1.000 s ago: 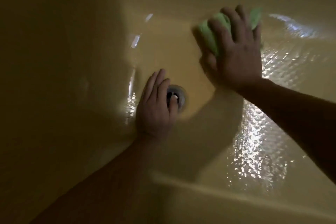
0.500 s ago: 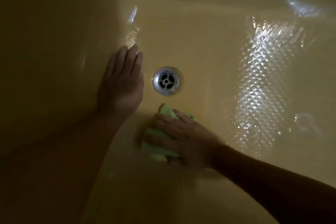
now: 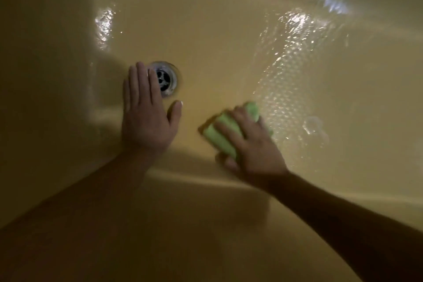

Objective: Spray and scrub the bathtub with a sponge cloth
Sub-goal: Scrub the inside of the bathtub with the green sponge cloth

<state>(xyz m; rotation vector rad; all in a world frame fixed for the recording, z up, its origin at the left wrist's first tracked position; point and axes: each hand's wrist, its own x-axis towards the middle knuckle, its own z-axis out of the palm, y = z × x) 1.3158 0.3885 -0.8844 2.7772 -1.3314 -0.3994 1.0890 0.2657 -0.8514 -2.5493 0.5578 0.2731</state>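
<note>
The yellow bathtub (image 3: 229, 36) fills the whole frame, and its floor is wet, with bright glints of light at the right of centre and in the upper left. The metal drain (image 3: 169, 80) sits a little left of the centre. The left hand (image 3: 146, 121) lies flat on the tub floor with straight fingers held together and the thumb spread to the right; it holds nothing, and its fingertips cover the left rim of the drain. At the lower right of the drain, the right hand (image 3: 251, 146) presses the green sponge cloth (image 3: 219, 136) onto the tub floor (this part is somewhat blurred). Its fingers are bent over the top of the cloth and the thumb is against the near edge, so it grips the cloth. Both bare forearms enter from the bottom corners of the frame.
</note>
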